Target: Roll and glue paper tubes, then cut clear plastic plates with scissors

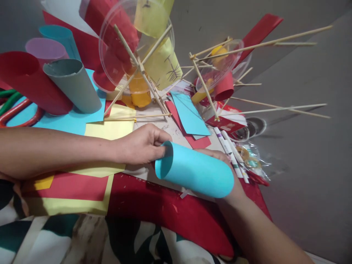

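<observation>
A light-blue paper tube (196, 168) lies tilted across the middle of the view, raised off the work surface, its open left end facing me. My left hand (145, 145) pinches the rim of that end, thumb against the inside and fingers behind. Round the far side and the right end, my right hand (220, 157) grips the tube; most of its fingers are hidden behind the paper. A small clear strip (184, 193) sticks out just below the tube. Behind it are a flat blue paper piece (189, 113) and a red paper piece (202, 142).
Upright paper tubes in red (35, 82) and grey (74, 88) stand at left, near red-handled scissors (24, 115). Stick frames with clear plastic lids (110, 66) rise at the back. Markers (227, 146) and a plastic bag (254, 157) lie at right, beside the wall.
</observation>
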`<state>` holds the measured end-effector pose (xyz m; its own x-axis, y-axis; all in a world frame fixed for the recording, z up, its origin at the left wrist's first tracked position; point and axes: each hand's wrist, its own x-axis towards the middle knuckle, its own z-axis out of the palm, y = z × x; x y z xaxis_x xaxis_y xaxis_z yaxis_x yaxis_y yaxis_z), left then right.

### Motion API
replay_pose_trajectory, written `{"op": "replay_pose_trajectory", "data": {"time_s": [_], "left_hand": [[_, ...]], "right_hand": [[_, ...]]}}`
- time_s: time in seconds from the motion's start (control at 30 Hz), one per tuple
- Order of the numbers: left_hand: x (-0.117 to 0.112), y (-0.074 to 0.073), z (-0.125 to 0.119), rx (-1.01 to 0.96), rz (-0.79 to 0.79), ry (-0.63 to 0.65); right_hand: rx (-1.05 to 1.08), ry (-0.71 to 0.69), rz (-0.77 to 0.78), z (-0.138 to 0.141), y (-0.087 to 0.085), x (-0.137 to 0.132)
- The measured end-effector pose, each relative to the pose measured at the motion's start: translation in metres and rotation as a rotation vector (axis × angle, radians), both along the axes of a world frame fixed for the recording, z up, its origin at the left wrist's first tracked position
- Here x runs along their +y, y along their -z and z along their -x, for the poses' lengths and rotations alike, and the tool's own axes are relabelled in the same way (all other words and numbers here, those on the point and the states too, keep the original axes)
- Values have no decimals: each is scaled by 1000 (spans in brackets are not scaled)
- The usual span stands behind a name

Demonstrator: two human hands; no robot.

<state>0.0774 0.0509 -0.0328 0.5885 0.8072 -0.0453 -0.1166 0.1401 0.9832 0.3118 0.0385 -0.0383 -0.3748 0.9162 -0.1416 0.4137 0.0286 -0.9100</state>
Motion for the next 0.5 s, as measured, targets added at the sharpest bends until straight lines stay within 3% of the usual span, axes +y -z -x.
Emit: {"op": "replay_pose_trajectory", "data": {"time_s": [0.13,0.27,0.5], "left_hand": [[-1,-4,-1,48,32,17],[-1,-4,-1,94,-10,25],[0,-10,1,121,-137,-43]], "right_hand": [[129,87,82,3,-8,-2],[124,5,120,7,-9,-3],[146,91,13,16,-24,0]]}}
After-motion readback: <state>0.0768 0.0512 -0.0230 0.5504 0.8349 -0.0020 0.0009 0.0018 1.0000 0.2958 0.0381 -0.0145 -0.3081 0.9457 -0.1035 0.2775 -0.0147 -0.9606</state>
